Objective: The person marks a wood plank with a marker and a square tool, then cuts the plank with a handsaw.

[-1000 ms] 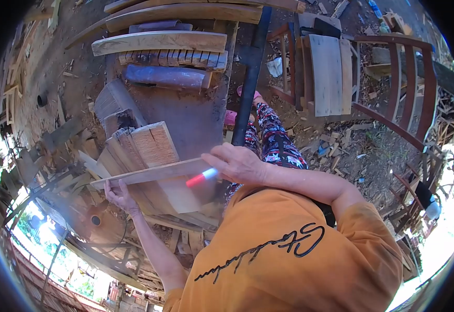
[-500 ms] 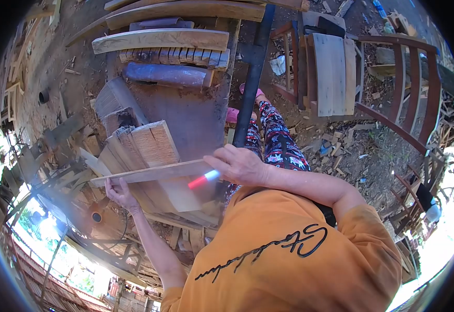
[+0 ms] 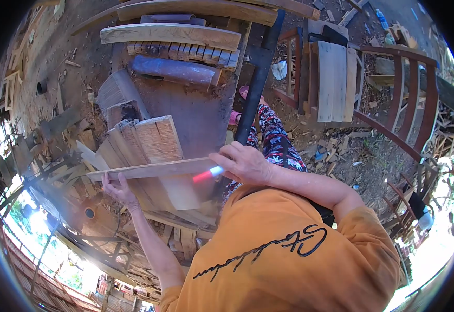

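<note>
A narrow wooden board (image 3: 159, 169) lies across in front of me, held between my two hands. My left hand (image 3: 120, 192) is at its left end, with fingertips against the lower edge. My right hand (image 3: 242, 164) is closed at the board's right end. A red-and-white marker-like stick (image 3: 206, 174), blurred, also juts from my right hand, below the board. Under the board are wide planks (image 3: 146, 195), and just beyond it a rough-sawn wood block (image 3: 157, 139) leans on others.
A metal-looking worktop (image 3: 190, 114) carries a plastic-wrapped roll (image 3: 175, 69), a slotted wood piece (image 3: 183, 53) and curved boards (image 3: 170, 34). A dark beam (image 3: 258, 78) runs beside my legs. At right stand a wooden chair frame (image 3: 404, 99) and pale slats (image 3: 332, 80). Scraps litter the ground.
The view has shifted slightly, so the worktop pieces sit a little further right and lower. The left fingers have moved slightly along the board. Both hands stay on it.
</note>
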Available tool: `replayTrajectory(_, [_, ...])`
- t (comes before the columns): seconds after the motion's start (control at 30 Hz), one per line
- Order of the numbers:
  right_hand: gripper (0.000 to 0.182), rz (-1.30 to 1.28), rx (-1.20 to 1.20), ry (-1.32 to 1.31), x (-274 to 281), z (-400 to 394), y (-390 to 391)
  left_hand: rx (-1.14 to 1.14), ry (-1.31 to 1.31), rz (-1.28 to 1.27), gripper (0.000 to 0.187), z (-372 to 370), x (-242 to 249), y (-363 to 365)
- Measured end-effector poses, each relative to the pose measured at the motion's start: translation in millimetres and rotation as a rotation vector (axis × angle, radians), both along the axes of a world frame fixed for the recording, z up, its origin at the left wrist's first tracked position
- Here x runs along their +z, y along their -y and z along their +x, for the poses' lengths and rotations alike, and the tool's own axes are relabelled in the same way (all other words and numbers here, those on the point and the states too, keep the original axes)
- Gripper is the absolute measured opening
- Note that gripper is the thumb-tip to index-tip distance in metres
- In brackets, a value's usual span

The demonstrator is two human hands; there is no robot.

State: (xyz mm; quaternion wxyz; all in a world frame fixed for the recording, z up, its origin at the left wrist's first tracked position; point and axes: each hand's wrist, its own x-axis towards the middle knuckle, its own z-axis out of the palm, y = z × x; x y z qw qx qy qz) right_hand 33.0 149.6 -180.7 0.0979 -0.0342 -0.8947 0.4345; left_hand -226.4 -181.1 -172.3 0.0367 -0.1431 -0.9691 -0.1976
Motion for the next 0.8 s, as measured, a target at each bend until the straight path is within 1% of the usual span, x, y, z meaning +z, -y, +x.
replayTrajectory(0.07, [0.047,0.017,0.006,-0.032,2.1,-2.4,-2.8,-0.031,-0.037,-0.095,0.056,2.6,0.9,-1.9])
replayTrajectory(0.17, [0.05,0.016,0.059,-0.03,6.6,-4.4,-5.8,-0.037,-0.037,-0.088,0.054,11.9,1.4,-9.2])
replayTrajectory(0.23, [0.052,-0.018,0.013,0.014,12.6,-4.6,-5.8,0.021,-0.078,-0.069,0.054,25.6,4.9,-28.2])
replayTrajectory(0.27, [0.052,-0.007,0.046,-0.002,16.9,-5.5,-8.2,0.054,-0.104,-0.057,0.053,31.6,6.0,-35.4])
replayTrajectory(0.3, [0.053,-0.03,0.034,0.004,20.7,-6.6,-11.8,0.046,-0.124,-0.004,0.06,35.6,3.1,-35.9])
replayTrajectory(0.33, [0.053,-0.053,0.023,0.012,24.7,-7.7,-15.4,0.082,-0.138,0.006,0.06,41.7,7.1,-44.7])
replayTrajectory(0.37, [0.053,-0.039,0.062,-0.002,27.6,-9.5,-19.8,0.079,-0.132,0.027,0.065,49.0,11.3,-54.6])
replayTrajectory(0.4, [0.051,-0.042,0.024,0.018,29.6,-11.4,-24.5,0.079,-0.126,0.048,0.07,54.8,14.8,-62.1])
replayTrajectory(0.43, [0.048,-0.044,-0.013,0.037,31.5,-13.8,-29.3,0.088,-0.079,0.057,0.082,58.0,15.3,-63.5])
replayTrajectory(0.47, [0.045,-0.046,-0.048,0.054,34.6,-16.9,-34.1,0.133,-0.096,0.067,0.082,60.0,14.9,-63.4])
replayTrajectory(0.5, [0.039,-0.06,-0.089,0.092,40.0,-20.7,-38.9,0.115,-0.042,0.027,0.086,61.2,14.2,-62.3])
replayTrajectory(0.53, [0.039,-0.047,-0.039,0.074,43.7,-26.3,-44.9,0.099,0.013,-0.011,0.089,61.5,14.5,-62.0])
replayTrajectory(0.57, [0.036,-0.013,-0.096,0.025,47.6,-32.7,-51.0,0.15,-0.005,0.002,0.089,61.4,15.9,-61.6])
replayTrajectory(0.6, [0.035,0.018,-0.152,-0.026,51.9,-40.3,-55.2,0.147,0.028,0.02,0.092,60.7,18.4,-61.9])
replayTrajectory(0.63, [0.029,-0.018,-0.182,-0.031,58.1,-48.2,-57.3,0.143,0.063,0.04,0.094,60.8,19.8,-61.7])
replayTrajectory(0.67, [0.029,-0.006,-0.134,-0.047,61.2,-54.3,-59.7,0.19,0.048,0.057,0.094,61.5,20.2,-61.9])
replayTrajectory(0.73, [0.024,-0.076,-0.249,-0.017,68.1,-67.5,-64.0,0.18,0.055,-0.012,0.095,61.8,21.5,-61.8])
replayTrajectory(0.77, [0.024,-0.205,-0.254,-0.025,75.6,-76.1,-61.3,0.181,0.044,-0.057,0.096,61.9,18.7,-60.1])
replayTrajectory(0.8, [0.024,-0.194,-0.215,-0.04,72.5,-83.5,-60.0,0.218,0.03,-0.042,0.096,63.3,17.2,-59.1])
